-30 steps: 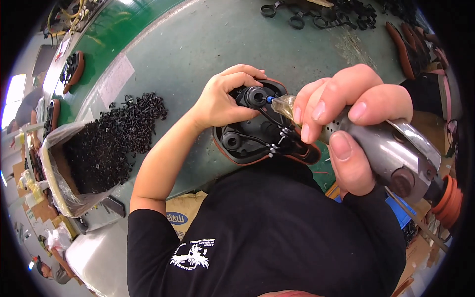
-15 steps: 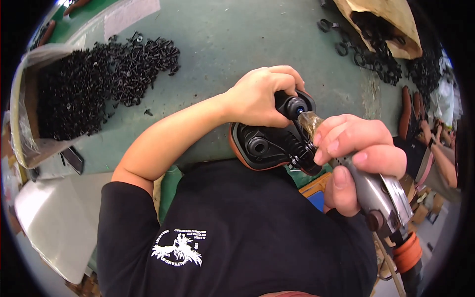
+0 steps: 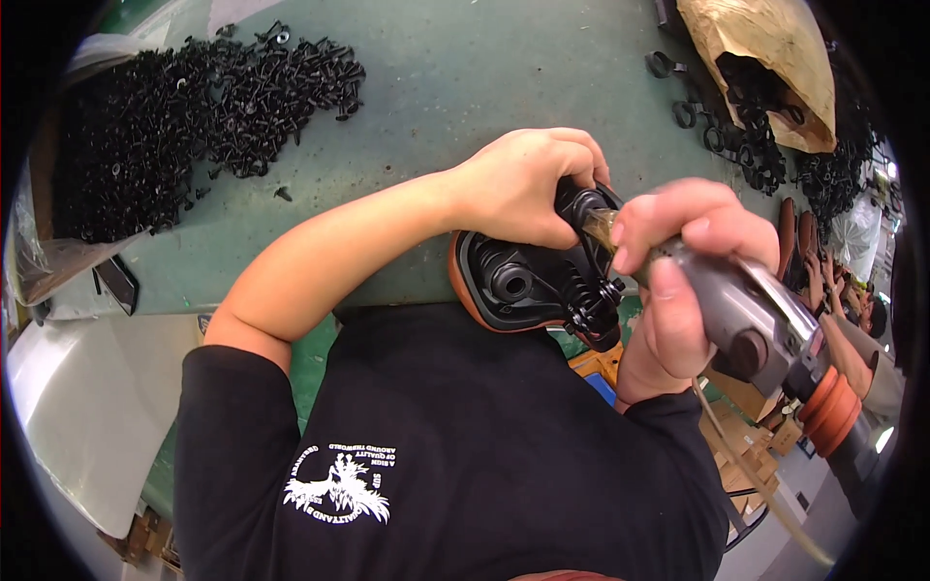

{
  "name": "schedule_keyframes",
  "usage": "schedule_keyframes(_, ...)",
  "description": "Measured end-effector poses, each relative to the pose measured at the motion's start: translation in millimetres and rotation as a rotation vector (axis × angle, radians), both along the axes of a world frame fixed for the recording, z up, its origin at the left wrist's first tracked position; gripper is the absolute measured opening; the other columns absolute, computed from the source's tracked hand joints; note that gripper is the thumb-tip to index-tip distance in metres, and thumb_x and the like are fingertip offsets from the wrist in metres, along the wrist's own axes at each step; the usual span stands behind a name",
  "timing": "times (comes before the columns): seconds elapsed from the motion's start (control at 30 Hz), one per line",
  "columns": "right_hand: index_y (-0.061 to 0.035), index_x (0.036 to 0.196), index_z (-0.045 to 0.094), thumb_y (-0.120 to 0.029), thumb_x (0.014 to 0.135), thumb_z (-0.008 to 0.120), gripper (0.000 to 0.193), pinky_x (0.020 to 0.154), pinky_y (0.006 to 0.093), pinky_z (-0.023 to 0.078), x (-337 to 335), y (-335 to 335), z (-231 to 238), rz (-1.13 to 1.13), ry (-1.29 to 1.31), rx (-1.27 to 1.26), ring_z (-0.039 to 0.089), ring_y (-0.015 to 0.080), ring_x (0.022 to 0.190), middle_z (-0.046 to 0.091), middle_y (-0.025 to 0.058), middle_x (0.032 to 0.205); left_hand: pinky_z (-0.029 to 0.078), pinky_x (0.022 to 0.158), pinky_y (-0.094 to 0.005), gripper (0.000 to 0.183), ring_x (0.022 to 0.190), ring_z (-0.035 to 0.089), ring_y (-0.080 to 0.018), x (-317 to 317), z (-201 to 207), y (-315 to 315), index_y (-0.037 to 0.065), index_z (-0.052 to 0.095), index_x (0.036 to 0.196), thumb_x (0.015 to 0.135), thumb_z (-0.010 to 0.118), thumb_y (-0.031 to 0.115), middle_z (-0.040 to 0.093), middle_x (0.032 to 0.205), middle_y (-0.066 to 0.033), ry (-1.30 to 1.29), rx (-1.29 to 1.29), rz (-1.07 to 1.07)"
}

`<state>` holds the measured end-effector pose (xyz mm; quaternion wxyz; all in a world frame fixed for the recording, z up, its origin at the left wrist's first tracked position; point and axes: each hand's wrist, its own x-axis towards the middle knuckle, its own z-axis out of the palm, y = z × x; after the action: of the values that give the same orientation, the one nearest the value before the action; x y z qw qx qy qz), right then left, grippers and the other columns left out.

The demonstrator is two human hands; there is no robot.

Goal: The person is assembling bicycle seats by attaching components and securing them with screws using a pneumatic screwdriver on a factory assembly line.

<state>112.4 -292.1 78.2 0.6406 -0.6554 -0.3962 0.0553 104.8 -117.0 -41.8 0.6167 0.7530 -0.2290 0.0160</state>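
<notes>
Left hand (image 3: 528, 184) arched, fingers gripping seat (image 3: 533, 300); right hand (image 3: 678, 305) clutching power tool (image 3: 746, 310). Left of seat: box (image 3: 41, 189), apparently of screws (image 3: 126, 145).

It's a dull green table (image 3: 436, 87), scuffed and speckled with small marks. A big heap of black screws (image 3: 232, 107) spreads across the upper left of the frame, running back into clear plastic lining (image 3: 73, 276) at the left edge. One loose screw (image 3: 282, 194) lies just below the heap. A dark phone-like slab (image 3: 118, 284) sits lower left, near the table's edge. Over at upper right, I see an open brown paper bag (image 3: 765, 34), with black ring clamps (image 3: 714, 138) strewn beside its mouth.
</notes>
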Motion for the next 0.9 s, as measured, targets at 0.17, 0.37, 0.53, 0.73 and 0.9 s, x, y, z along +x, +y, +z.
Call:
schedule_keyframes(0.17, -0.0073, 0.129, 0.051, -0.006, 0.091, 0.057, 0.039, 0.074, 0.0429, 0.054, 8, -33, 18, 0.078, -0.101, 0.131, 0.061, 0.0202, 0.072, 0.06, 0.0219, 0.116, 0.058, 0.098, -0.0415, 0.04, 0.115, 0.07, -0.0317, 4, 7, 0, 0.004, 0.07, 0.102, 0.065, 0.084, 0.007, 0.071, 0.122, -0.0127, -0.049, 0.011, -0.019)
schedule_keyframes(0.37, -0.0015, 0.12, 0.054, 0.012, 0.091, 0.058, 0.032, 0.072, 0.0358, 0.057, 35, -77, -33, -0.32, 0.03, 0.217, 0.064, 0.0186, 0.075, 0.066, 0.0188, 0.106, 0.056, 0.103, -0.0417, 0.046, 0.12, 0.069, -0.0322, 3, 23, 3, 0.005, 0.071, 0.111, 0.066, 0.079, 0.003, 0.068, 0.13, -0.0132, -0.024, 0.15, -0.04)
schedule_keyframes(0.53, 0.0001, 0.119, 0.055, 0.011, 0.091, 0.062, 0.031, 0.069, 0.0298, 0.056, 37, -111, -86, -0.464, 0.121, 0.211, 0.064, 0.0151, 0.076, 0.066, 0.0138, 0.107, 0.052, 0.109, -0.0442, 0.042, 0.127, 0.064, -0.0341, 22, 32, 9, 0.006, 0.071, 0.107, 0.067, 0.08, 0.004, 0.068, 0.135, -0.0139, -0.105, 0.138, -0.119)
schedule_keyframes(0.73, -0.0003, 0.121, 0.052, 0.014, 0.09, 0.059, 0.036, 0.069, 0.0292, 0.056, 32, -107, -92, -0.432, 0.043, 0.234, 0.063, 0.0155, 0.075, 0.063, 0.0165, 0.112, 0.055, 0.101, -0.0391, 0.036, 0.114, 0.069, -0.0303, 79, 62, 154, 0.004, 0.077, 0.101, 0.067, 0.082, 0.015, 0.072, 0.121, -0.0138, -0.252, 0.331, 0.79)
schedule_keyframes(0.9, -0.0002, 0.12, 0.052, 0.015, 0.089, 0.059, 0.035, 0.068, 0.0298, 0.057, 30, -102, -90, -0.426, 0.077, 0.234, 0.063, 0.0155, 0.075, 0.062, 0.0171, 0.112, 0.049, 0.108, -0.0463, 0.035, 0.125, 0.06, -0.0387, 81, 57, 240, 0.001, 0.073, 0.108, 0.081, 0.084, 0.021, 0.066, 0.129, -0.0196, -0.573, 0.655, 1.468)
